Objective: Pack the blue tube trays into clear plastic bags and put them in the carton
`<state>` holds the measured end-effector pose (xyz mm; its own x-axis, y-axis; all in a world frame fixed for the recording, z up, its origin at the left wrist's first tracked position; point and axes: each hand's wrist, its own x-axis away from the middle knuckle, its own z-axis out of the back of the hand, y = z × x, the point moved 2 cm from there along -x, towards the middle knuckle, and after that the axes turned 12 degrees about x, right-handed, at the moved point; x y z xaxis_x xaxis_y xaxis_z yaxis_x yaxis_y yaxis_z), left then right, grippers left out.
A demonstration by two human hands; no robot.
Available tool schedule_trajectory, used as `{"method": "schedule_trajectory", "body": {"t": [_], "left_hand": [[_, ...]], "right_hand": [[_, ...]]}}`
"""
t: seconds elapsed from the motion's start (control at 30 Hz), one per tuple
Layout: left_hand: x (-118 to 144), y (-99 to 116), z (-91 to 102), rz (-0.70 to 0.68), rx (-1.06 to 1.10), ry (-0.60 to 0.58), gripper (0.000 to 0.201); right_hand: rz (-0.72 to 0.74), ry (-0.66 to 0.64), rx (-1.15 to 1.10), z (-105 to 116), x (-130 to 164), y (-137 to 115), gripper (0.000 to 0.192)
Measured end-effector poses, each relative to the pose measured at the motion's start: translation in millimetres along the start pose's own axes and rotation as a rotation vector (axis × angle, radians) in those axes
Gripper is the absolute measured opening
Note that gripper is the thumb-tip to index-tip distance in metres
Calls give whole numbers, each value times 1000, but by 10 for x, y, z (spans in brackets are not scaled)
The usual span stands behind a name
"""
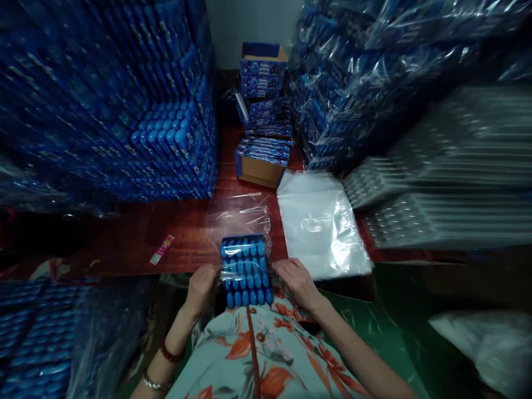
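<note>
A display box of shiny blue egg-shaped items (246, 272) lies at the table's front edge, close against my body. Around its far part is a clear plastic bag (241, 217), whose loose end spreads flat on the table beyond. The near row of blue eggs sticks out of the bag. My left hand (203, 287) is closed at the bag's left edge, beside the box. At the opposite side, my right hand (296, 281) pinches the bag's right edge. Fingertips of both hands are partly hidden.
Tall stacks of filled blue boxes (174, 133) stand at left, plastic-wrapped ones (332, 83) at right. Flat clear bags (320, 221) lie right of my hands, by grey moulded trays (415, 221). Empty printed cartons (261, 169) sit behind. A small pink label (162, 249) lies left.
</note>
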<state>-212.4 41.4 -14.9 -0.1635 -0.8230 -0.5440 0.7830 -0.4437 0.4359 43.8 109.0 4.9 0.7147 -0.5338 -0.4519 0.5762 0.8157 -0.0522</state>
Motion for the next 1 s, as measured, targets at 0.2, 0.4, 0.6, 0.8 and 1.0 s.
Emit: {"method": "schedule_trajectory", "body": {"t": [0.2,0.4,0.6,0.8,1.0], "left_hand": [[373,193,93,-121,45,-156,28],[613,277,111,-95,11,-362,43],[547,196,-73,-30,191,-279,29],[132,37,-101,144,118,-220,24],[-134,109,249,31,-58,-289,23]], "right_hand": [[59,-217,-99,55,424,-149,23],[81,-541,-160,-9,520,-157,9],[87,-437,-159,-253,376,-134,10],[-294,-134,-342,-327,-14,55,14],[-159,-243,-196,86,-254,185,19]]}}
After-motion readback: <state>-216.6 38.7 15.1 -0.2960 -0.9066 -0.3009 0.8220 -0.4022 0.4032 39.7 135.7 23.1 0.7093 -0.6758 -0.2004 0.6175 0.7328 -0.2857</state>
